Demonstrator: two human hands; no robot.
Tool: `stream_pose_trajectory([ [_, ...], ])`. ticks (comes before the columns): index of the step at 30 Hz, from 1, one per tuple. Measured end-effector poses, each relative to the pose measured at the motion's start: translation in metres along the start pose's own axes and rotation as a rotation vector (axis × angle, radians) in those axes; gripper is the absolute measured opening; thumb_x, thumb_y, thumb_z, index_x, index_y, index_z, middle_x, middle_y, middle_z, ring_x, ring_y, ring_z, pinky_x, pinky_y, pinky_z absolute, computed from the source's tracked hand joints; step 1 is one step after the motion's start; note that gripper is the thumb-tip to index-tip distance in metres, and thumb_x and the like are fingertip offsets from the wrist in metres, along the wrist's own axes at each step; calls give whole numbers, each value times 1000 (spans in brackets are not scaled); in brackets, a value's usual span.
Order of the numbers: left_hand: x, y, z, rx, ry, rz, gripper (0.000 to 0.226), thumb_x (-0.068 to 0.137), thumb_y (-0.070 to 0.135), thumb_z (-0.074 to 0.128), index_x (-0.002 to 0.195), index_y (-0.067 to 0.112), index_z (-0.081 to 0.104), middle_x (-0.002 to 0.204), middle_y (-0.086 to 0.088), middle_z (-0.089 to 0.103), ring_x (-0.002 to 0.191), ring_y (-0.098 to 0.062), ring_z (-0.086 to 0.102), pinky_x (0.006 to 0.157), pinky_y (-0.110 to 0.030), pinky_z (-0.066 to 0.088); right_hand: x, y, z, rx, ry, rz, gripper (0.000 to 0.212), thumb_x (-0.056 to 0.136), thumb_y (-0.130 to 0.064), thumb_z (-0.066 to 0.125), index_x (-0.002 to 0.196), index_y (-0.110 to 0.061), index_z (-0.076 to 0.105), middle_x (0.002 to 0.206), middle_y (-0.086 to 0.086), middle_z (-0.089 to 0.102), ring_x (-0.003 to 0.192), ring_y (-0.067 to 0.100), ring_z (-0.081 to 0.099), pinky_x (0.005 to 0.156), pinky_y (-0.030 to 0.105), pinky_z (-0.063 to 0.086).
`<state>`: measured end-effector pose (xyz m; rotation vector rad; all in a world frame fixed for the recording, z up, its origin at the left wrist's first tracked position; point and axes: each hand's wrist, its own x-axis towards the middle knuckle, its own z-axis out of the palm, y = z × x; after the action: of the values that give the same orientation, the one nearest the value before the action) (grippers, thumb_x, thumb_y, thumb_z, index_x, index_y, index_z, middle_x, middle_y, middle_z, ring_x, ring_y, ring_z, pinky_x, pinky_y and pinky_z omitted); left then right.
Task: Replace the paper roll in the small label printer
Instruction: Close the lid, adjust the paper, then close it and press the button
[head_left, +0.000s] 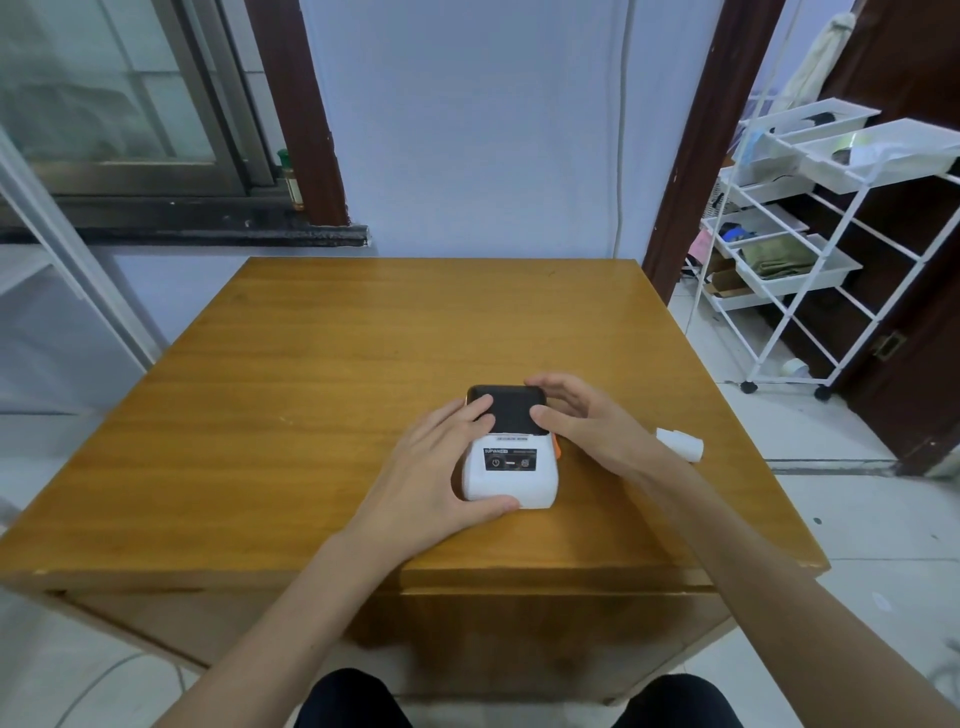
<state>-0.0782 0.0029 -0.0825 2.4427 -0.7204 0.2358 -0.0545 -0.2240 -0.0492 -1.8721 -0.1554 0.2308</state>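
Left hand (439, 467) cups the label printer (511, 457), thumb at its near edge, fingers on the dark lid (506, 409). Right hand (582, 421) spread, fingertips at the lid's right side, pinching nothing. Printer near the table's (260, 415) front edge, lid shut. Paper roll (680, 443) lies loose by the right edge; whether new or spent, cannot tell.

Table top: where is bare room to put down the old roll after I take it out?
The table is bare left of the left hand and behind the printer to the far edge. It is crowded between the right hand and the paper roll.
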Motion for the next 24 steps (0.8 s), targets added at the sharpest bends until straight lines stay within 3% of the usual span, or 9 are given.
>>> stream_pose_trajectory([
  [3, 0, 1, -1, -26, -40, -27, 95, 70, 74, 65, 148, 27, 40, 160, 24, 19, 149, -5, 19, 119, -35, 22, -4, 0, 1, 5, 14, -10, 41, 97, -18, 56, 137, -20, 49, 127, -14, 55, 96, -28, 53, 76, -2, 42],
  [6, 4, 2, -5, -160, -120, -149, 107, 64, 69, 79, 151, 42, 22, 164, 23, 10, 146, -2, 21, 116, -32, 26, -9, 2, 7, 12, 44, -12, 42, 98, -22, 53, 140, -24, 47, 123, -20, 57, 100, -27, 52, 79, -2, 41],
  [8, 7, 2, -6, -214, -158, -220, 119, 60, 67, 83, 152, 49, 9, 161, 19, 23, 140, -5, 33, 112, -33, 35, -14, 5, 13, 5, 69, -14, 45, 99, -27, 50, 144, -29, 43, 132, -20, 55, 111, -23, 49, 83, 0, 41],
  [10, 7, 2, -6, -213, -179, -246, 124, 58, 68, 82, 152, 51, 3, 151, 17, 38, 128, -7, 44, 105, -35, 43, -20, 9, 18, 7, 80, -13, 52, 99, -32, 50, 148, -35, 34, 142, -22, 45, 124, -16, 43, 91, 5, 39],
  [14, 7, 1, -5, -200, -189, -246, 126, 56, 73, 80, 151, 53, -1, 151, 16, 39, 129, -8, 45, 106, -40, 44, -29, 15, 22, -25, 23, -14, 76, 87, -43, 57, 152, -42, 17, 153, -23, 32, 139, -4, 32, 116, 33, 29],
  [18, 7, 1, -4, -211, -188, -247, 125, 57, 73, 80, 151, 53, 0, 149, 16, 40, 128, -8, 45, 105, -39, 45, -29, 15, 25, -126, 11, 7, 94, 74, -54, 62, 151, -48, 8, 151, -23, 35, 137, 0, 35, 116, 44, 29],
  [24, 8, 1, -4, -214, -191, -261, 126, 56, 74, 80, 151, 53, -1, 149, 16, 40, 128, -9, 45, 105, -41, 45, -26, 16, 25, -139, 24, 2, 92, 72, -53, 64, 148, -50, 12, 150, -22, 35, 138, 3, 34, 115, 48, 28],
])
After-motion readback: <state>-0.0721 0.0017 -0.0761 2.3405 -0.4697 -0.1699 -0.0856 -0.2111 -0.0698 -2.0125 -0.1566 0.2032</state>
